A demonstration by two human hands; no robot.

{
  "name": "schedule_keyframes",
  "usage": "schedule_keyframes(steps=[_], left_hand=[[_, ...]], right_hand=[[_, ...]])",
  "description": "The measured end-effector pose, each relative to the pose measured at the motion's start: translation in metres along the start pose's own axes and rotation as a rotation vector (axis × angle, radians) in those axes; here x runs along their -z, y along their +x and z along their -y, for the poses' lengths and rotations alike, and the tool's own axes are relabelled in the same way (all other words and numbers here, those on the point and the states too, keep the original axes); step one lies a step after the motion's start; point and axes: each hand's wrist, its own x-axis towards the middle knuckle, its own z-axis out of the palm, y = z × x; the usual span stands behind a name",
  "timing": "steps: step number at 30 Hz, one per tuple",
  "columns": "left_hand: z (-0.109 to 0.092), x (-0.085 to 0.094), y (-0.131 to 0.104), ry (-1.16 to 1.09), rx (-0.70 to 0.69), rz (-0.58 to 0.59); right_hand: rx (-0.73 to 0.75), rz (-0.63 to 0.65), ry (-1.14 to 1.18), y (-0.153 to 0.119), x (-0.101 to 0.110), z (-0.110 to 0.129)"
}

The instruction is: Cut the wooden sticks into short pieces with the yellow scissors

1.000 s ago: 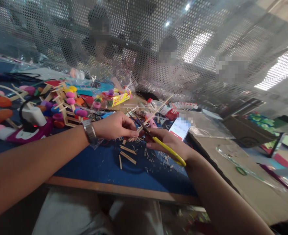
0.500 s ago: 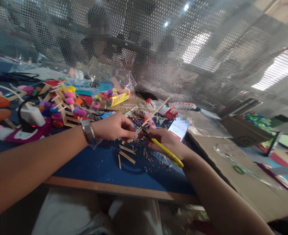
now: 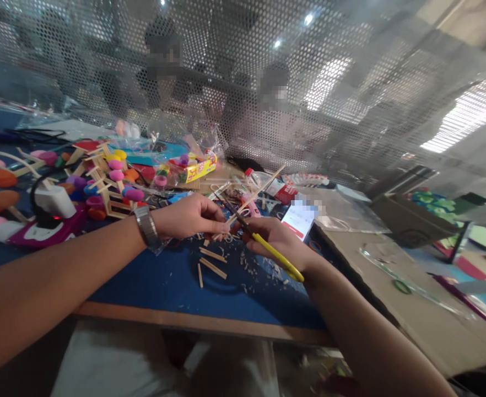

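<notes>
My left hand (image 3: 197,216), with a metal watch at its wrist, pinches a thin wooden stick (image 3: 263,188) near its lower end. The stick slants up and to the right. My right hand (image 3: 271,238) grips yellow-handled scissors (image 3: 274,255). Their dark blades cross the stick close to my left fingertips; I cannot tell how far apart the blades are. Several short cut sticks (image 3: 213,268) lie on the blue tabletop (image 3: 156,286) below my hands. Pale shavings (image 3: 249,270) are scattered to their right.
At left stand a wooden stick structure with coloured pieces (image 3: 113,190) and a purple power strip (image 3: 48,226) with a white charger (image 3: 55,199). A lit phone (image 3: 298,219) lies right of my hands. Cardboard (image 3: 375,270) covers the right side. A perforated metal screen (image 3: 226,71) rises behind, people beyond it.
Both hands keep nearly the same pose. The scissors remain across the stick near my left fingertips, and the view has shifted slightly.
</notes>
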Motion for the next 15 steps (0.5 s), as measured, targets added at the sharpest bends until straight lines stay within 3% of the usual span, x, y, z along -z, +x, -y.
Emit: schedule_keyframes(steps=[8,12,15], left_hand=[[0.0012,0.0012,0.0005,0.067,-0.045,-0.031],[0.0057,-0.0022,-0.0012,0.329,-0.043,-0.062],[0.0083,-0.0077,-0.0024,0.652,-0.077,-0.024]], right_hand=[[0.003,-0.079,0.016,0.0031,-0.0017,-0.0022],[0.050,-0.205,0.074,0.0052,-0.0020,-0.0039],[0.066,-0.295,0.109,0.0065,-0.0044,-0.0033]])
